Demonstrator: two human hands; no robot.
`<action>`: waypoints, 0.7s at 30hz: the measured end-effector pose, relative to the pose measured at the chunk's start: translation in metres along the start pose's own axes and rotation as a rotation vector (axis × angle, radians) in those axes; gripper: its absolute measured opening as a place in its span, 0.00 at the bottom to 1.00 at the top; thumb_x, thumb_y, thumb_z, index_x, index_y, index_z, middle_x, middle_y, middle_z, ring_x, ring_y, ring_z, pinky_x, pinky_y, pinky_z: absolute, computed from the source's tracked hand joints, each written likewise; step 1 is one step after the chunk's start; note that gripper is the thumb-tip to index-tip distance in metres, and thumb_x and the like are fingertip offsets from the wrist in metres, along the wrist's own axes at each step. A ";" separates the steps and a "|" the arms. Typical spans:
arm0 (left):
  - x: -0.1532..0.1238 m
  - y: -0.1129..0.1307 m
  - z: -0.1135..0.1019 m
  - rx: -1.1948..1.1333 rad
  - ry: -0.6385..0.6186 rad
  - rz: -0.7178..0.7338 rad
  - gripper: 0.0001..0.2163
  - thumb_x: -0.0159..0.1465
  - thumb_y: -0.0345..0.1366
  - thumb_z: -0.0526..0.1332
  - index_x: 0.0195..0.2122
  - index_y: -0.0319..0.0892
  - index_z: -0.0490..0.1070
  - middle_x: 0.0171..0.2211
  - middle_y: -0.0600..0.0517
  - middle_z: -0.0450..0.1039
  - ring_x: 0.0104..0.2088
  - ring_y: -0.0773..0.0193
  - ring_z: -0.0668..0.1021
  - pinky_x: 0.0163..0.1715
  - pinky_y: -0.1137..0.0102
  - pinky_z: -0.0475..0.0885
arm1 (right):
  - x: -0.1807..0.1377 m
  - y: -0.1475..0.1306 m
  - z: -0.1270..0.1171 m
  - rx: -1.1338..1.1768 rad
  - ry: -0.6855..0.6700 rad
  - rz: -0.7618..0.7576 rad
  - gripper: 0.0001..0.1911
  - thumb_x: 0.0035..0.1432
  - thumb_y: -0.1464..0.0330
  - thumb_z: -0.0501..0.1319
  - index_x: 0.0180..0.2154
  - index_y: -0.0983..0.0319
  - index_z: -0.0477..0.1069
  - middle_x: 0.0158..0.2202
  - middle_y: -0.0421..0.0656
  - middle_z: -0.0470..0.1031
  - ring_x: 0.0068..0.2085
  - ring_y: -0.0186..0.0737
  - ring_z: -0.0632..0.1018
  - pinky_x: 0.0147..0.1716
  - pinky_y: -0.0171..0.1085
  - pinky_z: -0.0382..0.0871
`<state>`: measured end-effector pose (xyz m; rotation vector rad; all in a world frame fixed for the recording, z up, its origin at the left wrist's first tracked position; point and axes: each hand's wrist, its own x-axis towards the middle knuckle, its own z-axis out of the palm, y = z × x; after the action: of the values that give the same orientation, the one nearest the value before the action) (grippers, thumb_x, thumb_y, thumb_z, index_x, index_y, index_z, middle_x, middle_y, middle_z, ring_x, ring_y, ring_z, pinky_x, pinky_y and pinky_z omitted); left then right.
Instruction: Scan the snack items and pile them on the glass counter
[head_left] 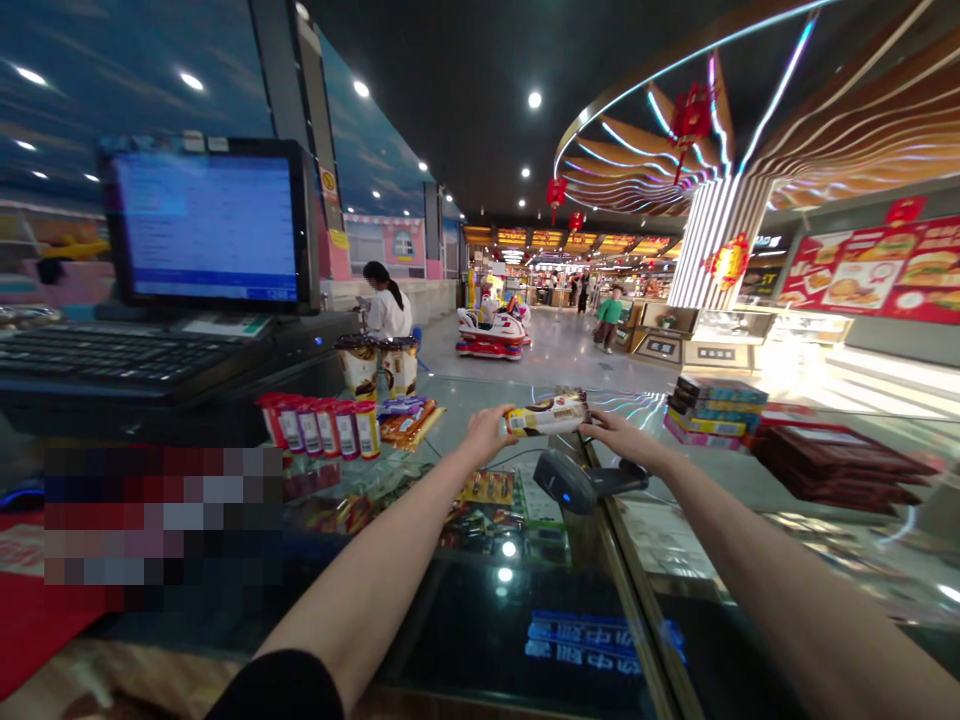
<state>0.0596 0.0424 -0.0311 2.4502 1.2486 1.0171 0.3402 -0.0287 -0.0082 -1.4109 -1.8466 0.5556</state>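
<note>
Both my hands hold one snack packet (547,413), cream and brown, level above a glass counter (525,590). My left hand (486,432) grips its left end and my right hand (611,430) grips its right end. Just below the packet lies a dark handheld barcode scanner (576,480) on the counter, its head pointing left. The packet does not touch the scanner.
A till screen (210,225) and keyboard (105,355) stand at the left. Small red-capped bottles (319,425), wrapped snacks (409,420) and two cups (379,365) sit behind them. Stacked boxes (712,405) and dark red packets (832,460) lie at the right. People move in the mall hall beyond.
</note>
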 end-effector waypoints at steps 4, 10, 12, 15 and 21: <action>-0.006 -0.003 -0.007 -0.140 0.020 0.042 0.27 0.51 0.31 0.72 0.53 0.41 0.71 0.49 0.44 0.75 0.49 0.53 0.78 0.53 0.55 0.71 | 0.002 0.000 0.004 -0.125 0.025 -0.012 0.18 0.62 0.57 0.58 0.48 0.57 0.76 0.44 0.44 0.81 0.49 0.51 0.78 0.51 0.48 0.70; -0.009 0.002 -0.019 -0.236 0.069 0.091 0.25 0.53 0.31 0.70 0.53 0.41 0.71 0.46 0.47 0.72 0.41 0.62 0.79 0.47 0.62 0.76 | 0.001 -0.004 0.009 -0.239 0.084 0.049 0.14 0.61 0.59 0.59 0.44 0.57 0.78 0.39 0.44 0.82 0.44 0.49 0.79 0.46 0.45 0.70; -0.009 0.004 -0.021 -0.208 0.057 0.098 0.25 0.53 0.31 0.70 0.53 0.42 0.71 0.45 0.48 0.72 0.40 0.62 0.79 0.46 0.62 0.77 | -0.001 -0.005 0.009 -0.261 0.086 0.062 0.13 0.59 0.60 0.60 0.42 0.55 0.79 0.38 0.42 0.82 0.43 0.49 0.79 0.45 0.43 0.70; -0.010 0.006 -0.023 -0.182 0.041 0.123 0.25 0.53 0.30 0.70 0.53 0.42 0.71 0.45 0.48 0.72 0.40 0.63 0.79 0.46 0.63 0.77 | -0.004 -0.006 0.009 -0.296 0.097 0.078 0.11 0.57 0.61 0.62 0.41 0.54 0.80 0.37 0.40 0.83 0.42 0.48 0.80 0.43 0.43 0.70; -0.011 0.008 -0.021 -0.145 0.060 0.165 0.25 0.54 0.30 0.69 0.54 0.43 0.70 0.46 0.48 0.72 0.41 0.62 0.78 0.45 0.64 0.76 | -0.005 -0.007 0.006 -0.293 0.139 0.061 0.14 0.56 0.63 0.63 0.44 0.53 0.80 0.37 0.40 0.83 0.43 0.48 0.81 0.43 0.42 0.72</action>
<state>0.0457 0.0265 -0.0172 2.4586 0.9639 1.1864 0.3318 -0.0354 -0.0083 -1.6570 -1.8309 0.2148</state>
